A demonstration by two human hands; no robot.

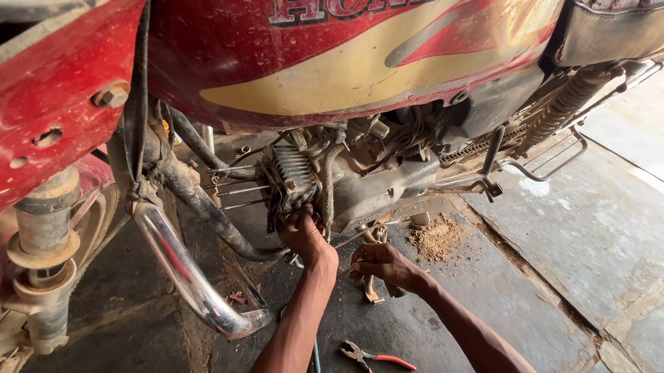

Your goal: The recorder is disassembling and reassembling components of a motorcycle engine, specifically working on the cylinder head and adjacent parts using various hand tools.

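L hand (pixel 302 235) gripping under finned engine cylinder (pixel 291 177); R hand (pixel 381 264) just beside, fingers curled, contents unclear. Red-handled pliers (pixel 367 356) on concrete floor (pixel 569 237), sawdust pile (pixel 437 238) nearby.

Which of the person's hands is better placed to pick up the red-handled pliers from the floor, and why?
Probably the right hand. It hovers low over the concrete floor, nearer the red-handled pliers, and looks free. The left hand is up against the engine's finned cylinder.
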